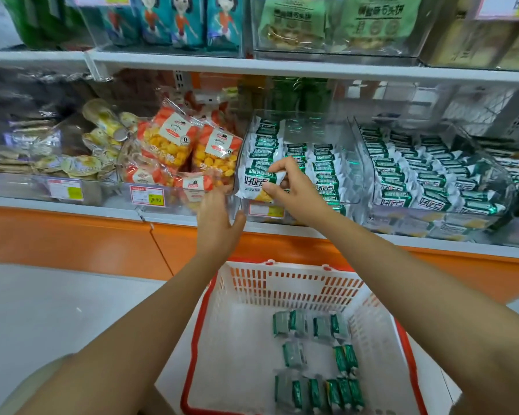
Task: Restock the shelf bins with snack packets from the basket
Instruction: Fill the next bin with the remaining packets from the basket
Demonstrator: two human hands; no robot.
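Above basket (pixel 282 284), right fingers (pixel 283 165) pinch snack packet (pixel 252 181); left fingers (pixel 214 202) spread.

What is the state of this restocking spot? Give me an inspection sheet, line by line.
Surface: white shelf, price tags on its front.
Job's things: green packet pinched at the clear bin; more packets loose in the red-rimmed basket.
Clutter: nothing seen.
Grips: right hand pinches the green packet; left hand open, near the bin front.
Cables: nothing seen.
Surroundings: orange snack bags in the next bin; grey floor.
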